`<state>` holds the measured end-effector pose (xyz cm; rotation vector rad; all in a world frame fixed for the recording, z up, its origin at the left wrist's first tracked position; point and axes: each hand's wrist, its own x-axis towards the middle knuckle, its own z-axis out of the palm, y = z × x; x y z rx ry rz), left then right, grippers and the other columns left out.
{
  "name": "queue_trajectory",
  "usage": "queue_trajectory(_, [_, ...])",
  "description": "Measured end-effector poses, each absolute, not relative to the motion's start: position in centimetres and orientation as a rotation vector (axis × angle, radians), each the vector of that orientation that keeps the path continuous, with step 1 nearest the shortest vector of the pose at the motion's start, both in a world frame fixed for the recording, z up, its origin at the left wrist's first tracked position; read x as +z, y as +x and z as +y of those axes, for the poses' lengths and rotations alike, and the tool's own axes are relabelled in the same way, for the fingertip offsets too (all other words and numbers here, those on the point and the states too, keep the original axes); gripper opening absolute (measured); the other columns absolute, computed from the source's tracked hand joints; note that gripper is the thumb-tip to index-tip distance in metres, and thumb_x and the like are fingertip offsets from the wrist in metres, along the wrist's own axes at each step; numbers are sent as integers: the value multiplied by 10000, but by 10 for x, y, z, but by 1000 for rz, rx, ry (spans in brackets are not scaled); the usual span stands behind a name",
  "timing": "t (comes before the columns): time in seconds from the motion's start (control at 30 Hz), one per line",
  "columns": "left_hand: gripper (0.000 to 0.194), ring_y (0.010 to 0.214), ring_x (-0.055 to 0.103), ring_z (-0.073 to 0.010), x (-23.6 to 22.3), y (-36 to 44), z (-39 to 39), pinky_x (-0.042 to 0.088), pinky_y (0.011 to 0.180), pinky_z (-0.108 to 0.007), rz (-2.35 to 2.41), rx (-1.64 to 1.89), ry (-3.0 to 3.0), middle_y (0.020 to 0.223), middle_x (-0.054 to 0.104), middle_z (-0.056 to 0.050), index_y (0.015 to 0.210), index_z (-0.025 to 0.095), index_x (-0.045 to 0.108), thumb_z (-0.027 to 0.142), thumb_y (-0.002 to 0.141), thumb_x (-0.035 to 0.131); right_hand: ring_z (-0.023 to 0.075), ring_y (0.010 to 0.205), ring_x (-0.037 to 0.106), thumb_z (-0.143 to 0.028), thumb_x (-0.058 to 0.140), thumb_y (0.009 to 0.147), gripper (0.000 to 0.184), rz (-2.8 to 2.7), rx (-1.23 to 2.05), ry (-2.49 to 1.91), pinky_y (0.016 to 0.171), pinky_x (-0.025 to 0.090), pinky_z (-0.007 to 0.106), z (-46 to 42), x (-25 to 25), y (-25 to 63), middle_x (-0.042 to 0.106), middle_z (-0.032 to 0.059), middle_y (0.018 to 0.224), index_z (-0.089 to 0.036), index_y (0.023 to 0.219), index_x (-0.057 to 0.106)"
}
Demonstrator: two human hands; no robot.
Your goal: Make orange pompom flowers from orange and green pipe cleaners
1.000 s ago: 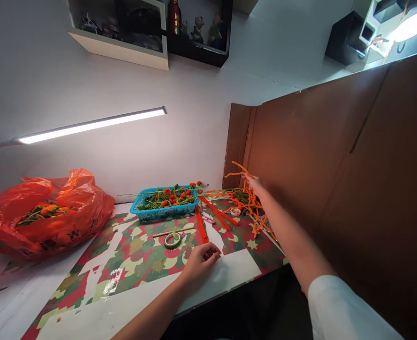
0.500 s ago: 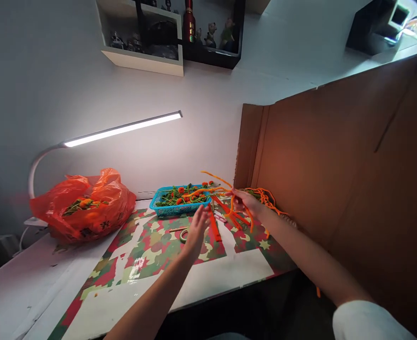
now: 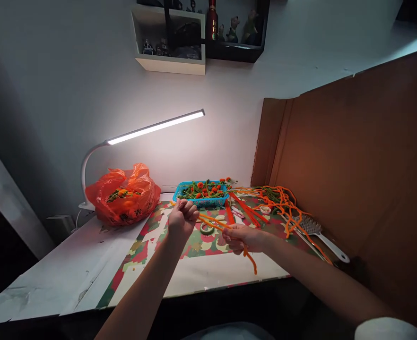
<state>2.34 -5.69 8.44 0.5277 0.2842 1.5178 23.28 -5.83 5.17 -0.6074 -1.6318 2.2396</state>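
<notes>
Head view: both hands are raised above the near middle of the table (image 3: 52,278), over its patterned red, green and white mat (image 3: 152,236). The left hand (image 3: 182,218) is curled into a closed fist around one end of an orange pipe cleaner (image 3: 213,222). The right hand (image 3: 246,237) is closed around the other part of the same strand, whose loose end hangs down from the fist towards the near table edge. The strand runs between the two fists, clear of the mat. Under it, on the mat, lies a roll of green tape (image 3: 206,228). Far of the hands, a blue basket (image 3: 201,193) holds small orange and green pieces. To its right, straight red-orange sticks (image 3: 242,208) lie across the mat, and further right a tangled heap of orange pipe cleaners (image 3: 282,200) rests against a brown cardboard panel (image 3: 353,156). A white-handled brush (image 3: 317,231) lies just near of that heap. At far left sits an orange plastic bag (image 3: 125,196), below a lit desk lamp (image 3: 152,128).
</notes>
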Motion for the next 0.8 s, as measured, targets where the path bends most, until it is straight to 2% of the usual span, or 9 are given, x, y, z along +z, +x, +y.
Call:
queue_trajectory(0.27, [449, 348, 133, -70, 74, -23, -40, 90, 355, -206, 352, 1527, 528, 467, 129, 74, 546, 186, 254, 318, 976, 263, 32, 357, 180, -557, 612, 779, 434, -1671, 2318, -711, 394, 148, 185, -70, 33, 232, 297, -120, 384, -183, 686, 412])
queue_trajectory(0.4, [440, 346, 138, -69, 66, -41, -36, 85, 358, -203, 381, 1403, 565, 473, 129, 81, 560, 188, 278, 342, 972, 272, 39, 334, 174, -487, 563, 835, 366, -1633, 2276, -783, 379, 150, 185, -71, 23, 230, 302, -113, 356, -174, 682, 452])
queue_trajectory(0.5, [471, 347, 131, -74, 62, -47, -38, 95, 354, -201, 375, 1455, 566, 466, 123, 80, 551, 194, 262, 422, 963, 249, 47, 325, 164, -443, 519, 866, 325, -1627, 2288, -902, 372, 166, 182, -72, 19, 226, 297, -110, 338, -171, 692, 483])
queue_trajectory(0.57, [467, 348, 135, -77, 60, -49, -41, 109, 352, -198, 381, 1515, 560, 458, 129, 77, 548, 193, 263, 399, 967, 249, 51, 332, 167, -450, 511, 867, 316, -1658, 2287, -946, 372, 179, 180, -76, 16, 223, 301, -110, 344, -173, 715, 500])
queue_trajectory(0.7, [437, 340, 140, -74, 58, -53, -46, 128, 348, -189, 417, 1635, 538, 445, 150, 77, 558, 188, 294, 302, 977, 238, 56, 356, 185, -570, 508, 826, 402, -1820, 2049, -1015, 374, 199, 185, -81, 9, 221, 284, -110, 389, -178, 739, 515])
queue_trajectory(0.8, [418, 328, 122, -72, 64, -62, -51, 115, 336, -175, 470, 1685, 582, 437, 148, 85, 585, 190, 342, 315, 971, 243, 70, 398, 254, -634, 438, 829, 483, -2093, 1634, -1070, 405, 228, 199, -79, 11, 229, 293, -83, 463, -172, 775, 566])
